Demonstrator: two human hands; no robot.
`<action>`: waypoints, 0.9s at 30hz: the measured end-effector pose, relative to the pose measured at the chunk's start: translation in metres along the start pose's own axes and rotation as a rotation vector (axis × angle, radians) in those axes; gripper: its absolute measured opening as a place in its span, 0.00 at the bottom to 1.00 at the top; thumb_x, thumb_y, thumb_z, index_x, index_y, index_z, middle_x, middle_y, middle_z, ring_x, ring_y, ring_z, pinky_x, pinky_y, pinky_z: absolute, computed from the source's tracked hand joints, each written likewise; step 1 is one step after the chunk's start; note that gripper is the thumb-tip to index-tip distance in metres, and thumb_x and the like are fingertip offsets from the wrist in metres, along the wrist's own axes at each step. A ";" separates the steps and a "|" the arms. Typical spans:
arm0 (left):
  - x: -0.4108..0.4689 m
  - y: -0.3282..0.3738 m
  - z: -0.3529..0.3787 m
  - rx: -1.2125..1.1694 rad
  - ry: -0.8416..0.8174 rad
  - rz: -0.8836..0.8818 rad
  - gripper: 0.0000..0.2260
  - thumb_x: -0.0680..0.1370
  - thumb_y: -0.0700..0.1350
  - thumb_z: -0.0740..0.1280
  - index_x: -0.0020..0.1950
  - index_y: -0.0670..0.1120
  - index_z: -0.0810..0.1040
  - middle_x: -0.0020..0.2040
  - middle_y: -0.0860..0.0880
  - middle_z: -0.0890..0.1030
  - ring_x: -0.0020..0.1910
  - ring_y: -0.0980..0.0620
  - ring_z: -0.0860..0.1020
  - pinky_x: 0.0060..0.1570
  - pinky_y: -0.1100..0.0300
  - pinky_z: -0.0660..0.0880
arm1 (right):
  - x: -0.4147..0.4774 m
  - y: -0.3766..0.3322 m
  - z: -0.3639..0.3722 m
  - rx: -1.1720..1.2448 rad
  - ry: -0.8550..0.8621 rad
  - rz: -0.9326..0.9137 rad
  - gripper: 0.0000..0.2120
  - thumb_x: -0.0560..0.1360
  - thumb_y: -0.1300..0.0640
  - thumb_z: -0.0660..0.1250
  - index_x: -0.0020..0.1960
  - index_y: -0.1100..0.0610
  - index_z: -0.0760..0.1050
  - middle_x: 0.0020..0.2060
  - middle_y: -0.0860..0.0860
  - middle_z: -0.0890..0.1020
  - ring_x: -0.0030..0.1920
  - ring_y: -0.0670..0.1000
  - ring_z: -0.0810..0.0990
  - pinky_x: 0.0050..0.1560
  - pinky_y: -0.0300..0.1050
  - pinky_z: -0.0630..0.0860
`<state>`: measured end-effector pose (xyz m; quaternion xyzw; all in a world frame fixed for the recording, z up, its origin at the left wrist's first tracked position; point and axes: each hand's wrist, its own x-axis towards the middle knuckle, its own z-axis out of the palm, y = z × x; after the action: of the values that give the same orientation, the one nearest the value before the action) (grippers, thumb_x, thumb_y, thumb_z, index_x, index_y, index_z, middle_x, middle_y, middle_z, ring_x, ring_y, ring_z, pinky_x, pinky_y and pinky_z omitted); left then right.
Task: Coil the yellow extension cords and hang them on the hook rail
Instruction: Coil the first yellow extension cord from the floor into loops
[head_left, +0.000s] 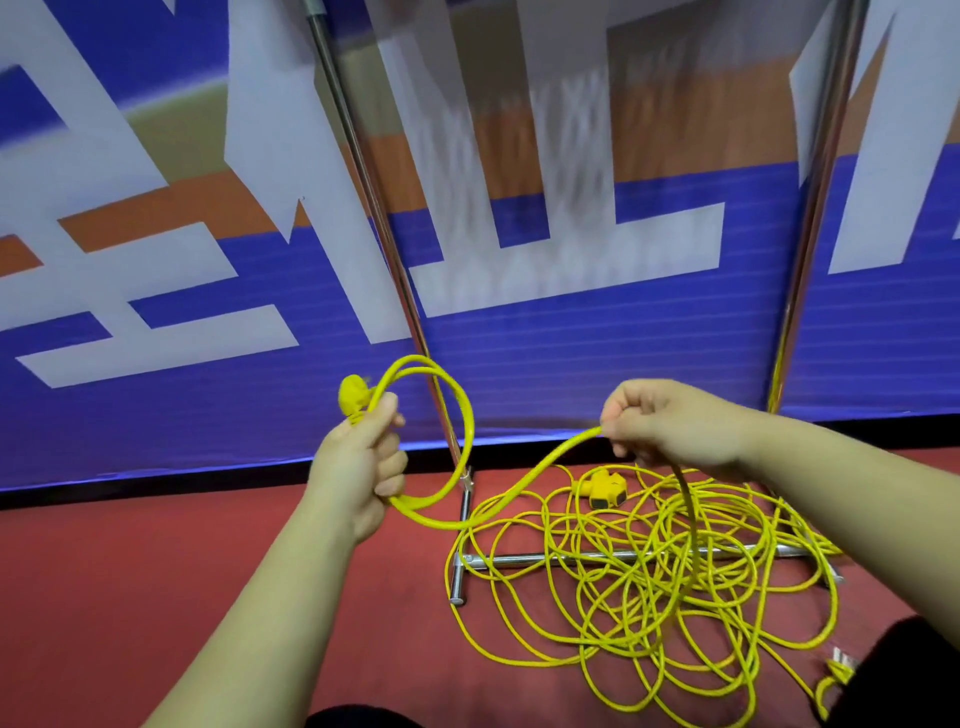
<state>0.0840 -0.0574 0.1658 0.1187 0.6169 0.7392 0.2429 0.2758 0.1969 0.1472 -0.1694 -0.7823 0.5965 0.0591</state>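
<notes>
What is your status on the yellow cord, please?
Left hand grips one loop by the plug. Right hand pinches the cord further along. Tangle on floor, over stand's base bar.

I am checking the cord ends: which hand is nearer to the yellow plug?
Left. The left hand grips the cord right beside the plug; the right hand holds the cord farther along, away to the plug's right.

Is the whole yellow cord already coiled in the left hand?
No, the left hand holds a small loop; most of the cord lies tangled on the floor.
</notes>
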 end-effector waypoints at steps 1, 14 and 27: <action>-0.003 -0.002 0.009 0.075 -0.037 0.012 0.11 0.81 0.50 0.66 0.43 0.45 0.76 0.26 0.54 0.56 0.21 0.59 0.54 0.19 0.67 0.52 | -0.001 -0.003 0.002 0.028 0.041 -0.034 0.03 0.78 0.64 0.67 0.46 0.59 0.75 0.33 0.54 0.81 0.30 0.49 0.73 0.31 0.41 0.69; -0.030 -0.026 0.086 0.418 -0.315 -0.042 0.07 0.73 0.46 0.77 0.35 0.51 0.83 0.29 0.50 0.59 0.25 0.54 0.56 0.28 0.61 0.51 | -0.011 -0.038 0.016 -0.086 0.361 -0.261 0.07 0.72 0.56 0.76 0.42 0.55 0.78 0.30 0.48 0.84 0.31 0.42 0.81 0.38 0.42 0.75; -0.022 -0.008 0.084 0.322 -0.266 0.051 0.05 0.80 0.41 0.68 0.44 0.44 0.75 0.30 0.49 0.58 0.24 0.55 0.55 0.24 0.65 0.54 | -0.020 -0.026 -0.014 0.242 -0.116 -0.092 0.02 0.82 0.63 0.61 0.53 0.58 0.69 0.35 0.54 0.79 0.38 0.54 0.80 0.51 0.54 0.77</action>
<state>0.1448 0.0040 0.1781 0.2680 0.6862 0.6149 0.2815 0.2940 0.1970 0.1777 -0.0900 -0.7138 0.6919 0.0611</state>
